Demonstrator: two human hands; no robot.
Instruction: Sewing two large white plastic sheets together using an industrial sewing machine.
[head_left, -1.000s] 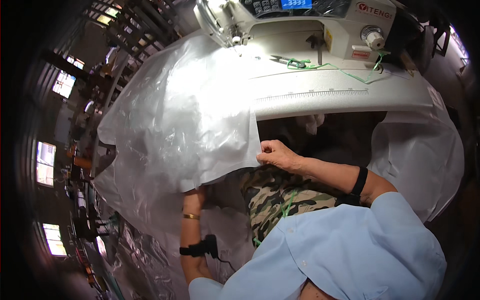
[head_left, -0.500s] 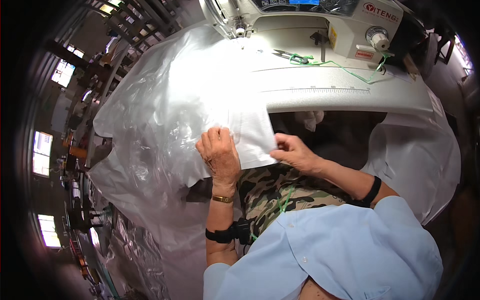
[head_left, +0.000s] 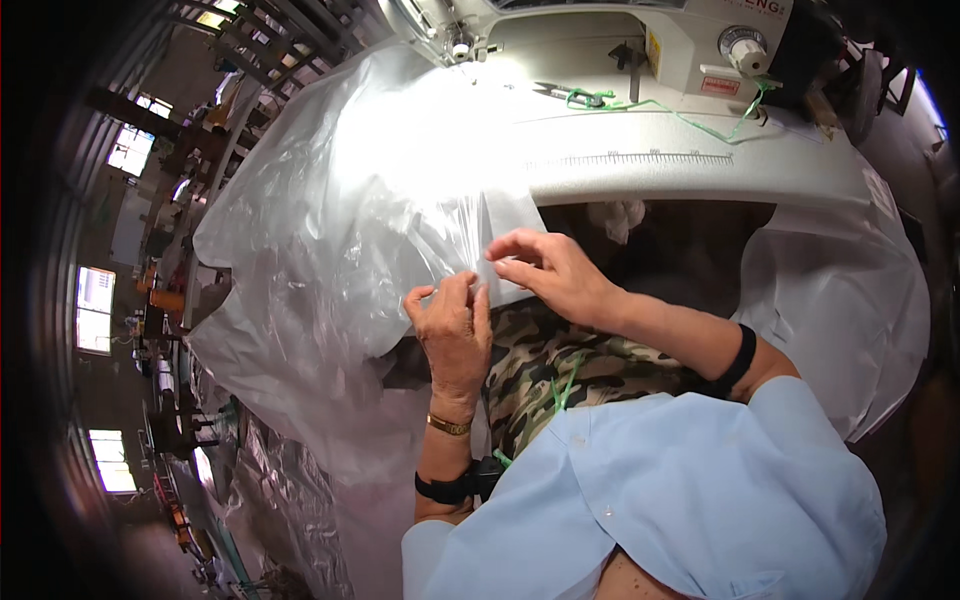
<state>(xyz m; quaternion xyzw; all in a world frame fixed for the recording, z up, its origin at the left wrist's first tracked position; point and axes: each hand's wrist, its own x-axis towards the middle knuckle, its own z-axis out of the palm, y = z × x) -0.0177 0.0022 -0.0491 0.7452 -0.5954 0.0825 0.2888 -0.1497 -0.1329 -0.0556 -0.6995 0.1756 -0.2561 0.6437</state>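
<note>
A large translucent white plastic sheet (head_left: 300, 250) drapes over the front left of the sewing machine bed and hangs down toward my lap. My left hand (head_left: 452, 330) pinches its near edge, and gathered creases run up from the fingertips toward the machine. Just right of those creases, my right hand (head_left: 565, 275) has its thumb and forefinger apart, with the tips close beside the sheet. Whether they touch it is unclear. Above both hands is the sewing machine's needle area (head_left: 462, 50), where bright lamplight washes out the sheet.
Small thread snips (head_left: 570, 94) with a green cord (head_left: 690, 115) lie on the machine bed. A printed ruler scale (head_left: 640, 158) runs along its front. More translucent sheeting (head_left: 840, 310) hangs at the right. Metal racks (head_left: 265, 50) stand at the far left.
My right hand has left the sheet's right corner and moved left and up, close to my left hand. The sheet between them has bunched into creases. The machine sits slightly higher in view.
</note>
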